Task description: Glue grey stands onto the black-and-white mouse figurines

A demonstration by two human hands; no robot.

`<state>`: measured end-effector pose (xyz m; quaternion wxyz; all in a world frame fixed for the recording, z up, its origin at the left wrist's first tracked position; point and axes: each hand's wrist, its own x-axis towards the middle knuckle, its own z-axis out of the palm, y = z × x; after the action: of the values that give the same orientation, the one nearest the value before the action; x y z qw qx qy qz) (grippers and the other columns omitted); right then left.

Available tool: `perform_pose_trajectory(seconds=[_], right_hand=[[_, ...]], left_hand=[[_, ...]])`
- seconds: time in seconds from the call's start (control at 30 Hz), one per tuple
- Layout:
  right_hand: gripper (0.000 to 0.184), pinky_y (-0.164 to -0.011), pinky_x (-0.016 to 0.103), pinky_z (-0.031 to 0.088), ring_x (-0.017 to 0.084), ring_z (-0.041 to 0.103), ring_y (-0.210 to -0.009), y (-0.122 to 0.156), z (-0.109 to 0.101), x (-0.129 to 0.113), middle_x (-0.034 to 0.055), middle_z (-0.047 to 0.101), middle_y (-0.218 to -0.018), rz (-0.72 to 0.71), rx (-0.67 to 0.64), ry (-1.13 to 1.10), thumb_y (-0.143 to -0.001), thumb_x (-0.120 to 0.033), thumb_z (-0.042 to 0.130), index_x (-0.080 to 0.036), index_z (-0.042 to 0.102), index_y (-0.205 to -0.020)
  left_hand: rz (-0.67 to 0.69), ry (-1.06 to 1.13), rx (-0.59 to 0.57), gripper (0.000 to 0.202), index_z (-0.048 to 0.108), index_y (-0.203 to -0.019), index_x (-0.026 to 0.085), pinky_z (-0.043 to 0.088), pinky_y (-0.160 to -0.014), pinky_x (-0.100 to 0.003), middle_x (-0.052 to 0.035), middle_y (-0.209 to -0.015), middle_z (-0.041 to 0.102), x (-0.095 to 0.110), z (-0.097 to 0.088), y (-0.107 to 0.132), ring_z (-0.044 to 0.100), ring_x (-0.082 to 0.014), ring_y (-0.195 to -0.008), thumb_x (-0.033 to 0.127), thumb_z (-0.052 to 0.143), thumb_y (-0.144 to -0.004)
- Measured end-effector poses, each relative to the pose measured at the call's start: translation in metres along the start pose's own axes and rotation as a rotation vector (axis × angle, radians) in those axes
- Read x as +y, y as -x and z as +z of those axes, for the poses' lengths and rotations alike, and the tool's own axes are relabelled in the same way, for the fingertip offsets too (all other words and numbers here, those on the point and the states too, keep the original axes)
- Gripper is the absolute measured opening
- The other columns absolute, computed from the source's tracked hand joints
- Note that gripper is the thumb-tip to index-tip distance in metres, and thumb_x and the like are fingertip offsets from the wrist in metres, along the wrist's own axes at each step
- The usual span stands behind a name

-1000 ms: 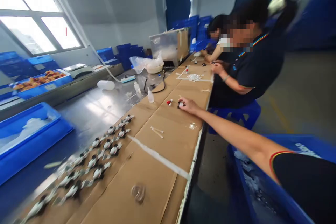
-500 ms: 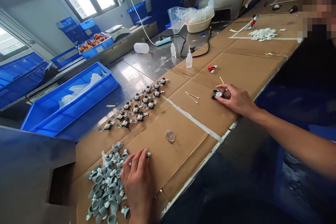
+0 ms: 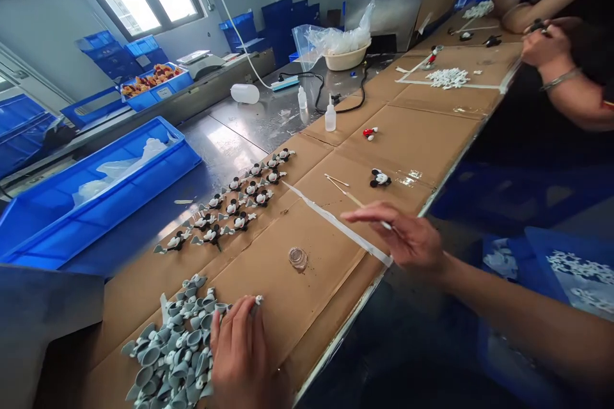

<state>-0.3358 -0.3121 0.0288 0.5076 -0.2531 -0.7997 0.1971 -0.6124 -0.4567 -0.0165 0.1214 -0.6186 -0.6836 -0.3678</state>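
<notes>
My left hand (image 3: 240, 348) rests at the right edge of a pile of grey cone-shaped pieces with white ends (image 3: 167, 351). Its fingers are closed over a small white-tipped piece (image 3: 259, 300), mostly hidden under them. Over the cardboard's front edge, my right hand (image 3: 407, 239) pinches a cotton swab (image 3: 355, 200), its white tip poking out below the fingers. Beyond that hand a black-and-white mouse head (image 3: 380, 177) lies on the cardboard. Two more cotton swabs (image 3: 336, 180) lie to its left, and a small red-and-white figure piece (image 3: 369, 133) farther back.
Assembled mouse-head pieces (image 3: 233, 206) stand in rows at left. White tape (image 3: 336, 220) crosses the cardboard near a brown round mark (image 3: 298, 259). Dropper bottles (image 3: 330, 116) stand at the back; a blue bin (image 3: 110, 185) is at left. A co-worker's hands (image 3: 549, 48) work at far right.
My right hand has let go of the mouse head and come toward me and left with a swab. My left hand stays by the pile. The view has shifted right.
</notes>
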Motion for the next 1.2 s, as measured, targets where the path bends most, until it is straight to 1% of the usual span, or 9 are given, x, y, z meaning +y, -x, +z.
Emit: perform_pose_trajectory(seconds=[0.07, 0.17, 0.27, 0.37, 0.43, 0.57, 0.73, 0.93, 1.2], right_hand=[[0.032, -0.082, 0.029, 0.054, 0.014, 0.063, -0.091, 0.003, 0.014, -0.014, 0.004, 0.067, -0.097, -0.03, -0.012, -0.205, -0.099, -0.012, 0.047, -0.025, 0.058, -0.127], [0.027, -0.071, 0.023, 0.051, 0.012, 0.057, -0.081, 0.003, 0.035, -0.024, 0.0031, 0.056, -0.088, 0.023, 0.01, -0.304, -0.097, -0.016, 0.054, -0.025, 0.066, -0.12], [0.018, -0.071, 0.022, 0.05, 0.012, 0.059, -0.079, -0.002, 0.051, -0.022, 0.0025, 0.06, -0.086, 0.101, -0.015, -0.35, -0.096, -0.02, 0.059, -0.024, 0.071, -0.109], [0.012, -0.073, 0.025, 0.051, 0.013, 0.062, -0.078, -0.008, 0.061, -0.016, 0.002, 0.067, -0.083, 0.182, -0.059, -0.37, -0.095, -0.025, 0.061, -0.022, 0.072, -0.098], [0.013, -0.075, 0.026, 0.052, 0.014, 0.063, -0.08, -0.012, 0.065, -0.014, 0.0028, 0.068, -0.084, 0.216, -0.089, -0.352, -0.095, -0.029, 0.062, -0.021, 0.072, -0.094], [0.013, -0.078, 0.026, 0.052, 0.015, 0.064, -0.085, -0.015, 0.068, -0.013, 0.0032, 0.068, -0.087, 0.211, -0.116, -0.31, -0.094, -0.029, 0.062, -0.021, 0.072, -0.094], [0.009, -0.077, 0.026, 0.052, 0.014, 0.064, -0.081, -0.02, 0.072, -0.012, 0.0019, 0.069, -0.084, 0.203, -0.103, -0.248, -0.093, -0.026, 0.064, -0.02, 0.07, -0.09], [0.01, -0.078, 0.026, 0.052, 0.014, 0.065, -0.082, -0.022, 0.077, -0.008, 0.0023, 0.07, -0.085, 0.156, -0.103, -0.219, -0.094, -0.026, 0.062, -0.02, 0.069, -0.09], [0.013, -0.078, 0.028, 0.052, 0.015, 0.065, -0.081, -0.021, 0.074, -0.008, 0.0028, 0.07, -0.084, 0.194, -0.146, -0.242, -0.094, -0.028, 0.063, -0.02, 0.07, -0.087]], left_hand=[[-0.193, 0.286, 0.059, 0.017, 0.07, -0.102, 0.024, 0.047, -0.095, -0.034, -0.0035, -0.1, 0.072, 0.019, 0.005, 0.005, 0.066, -0.0186, -0.093, 0.028, 0.063, -0.087], [-0.442, 0.668, 0.138, 0.016, 0.075, -0.095, 0.024, 0.051, -0.086, -0.023, -0.0012, -0.097, 0.072, 0.05, 0.016, 0.012, 0.066, -0.0147, -0.092, 0.029, 0.073, -0.079], [-0.712, 0.852, 0.216, 0.022, 0.076, -0.091, 0.022, 0.054, -0.084, -0.019, -0.0001, -0.092, 0.075, 0.073, 0.022, 0.014, 0.069, -0.0131, -0.086, 0.029, 0.08, -0.071], [-0.92, 0.945, 0.245, 0.029, 0.074, -0.089, 0.021, 0.057, -0.077, -0.017, 0.0, -0.087, 0.077, 0.083, 0.023, 0.011, 0.072, -0.0127, -0.076, 0.033, 0.084, -0.065], [-0.946, 0.949, 0.229, 0.03, 0.075, -0.085, 0.02, 0.057, -0.077, -0.016, -0.001, -0.087, 0.077, 0.084, 0.021, 0.01, 0.072, -0.0127, -0.076, 0.036, 0.086, -0.063], [-0.928, 0.946, 0.188, 0.033, 0.075, -0.088, 0.021, 0.054, -0.084, -0.016, -0.0018, -0.094, 0.076, 0.08, 0.019, 0.011, 0.071, -0.0133, -0.086, 0.039, 0.086, -0.062], [-0.941, 0.89, 0.201, 0.031, 0.075, -0.085, 0.022, 0.056, -0.08, -0.016, -0.0004, -0.088, 0.076, 0.081, 0.018, 0.01, 0.071, -0.0126, -0.08, 0.042, 0.085, -0.063], [-0.952, 0.912, 0.214, 0.031, 0.076, -0.085, 0.022, 0.055, -0.079, -0.014, 0.0007, -0.087, 0.076, 0.081, 0.017, 0.009, 0.071, -0.0111, -0.076, 0.041, 0.086, -0.062], [-0.896, 0.886, 0.178, 0.027, 0.077, -0.089, 0.022, 0.056, -0.08, -0.016, -0.0013, -0.09, 0.077, 0.069, 0.021, 0.018, 0.072, -0.013, -0.078, 0.034, 0.084, -0.066]])
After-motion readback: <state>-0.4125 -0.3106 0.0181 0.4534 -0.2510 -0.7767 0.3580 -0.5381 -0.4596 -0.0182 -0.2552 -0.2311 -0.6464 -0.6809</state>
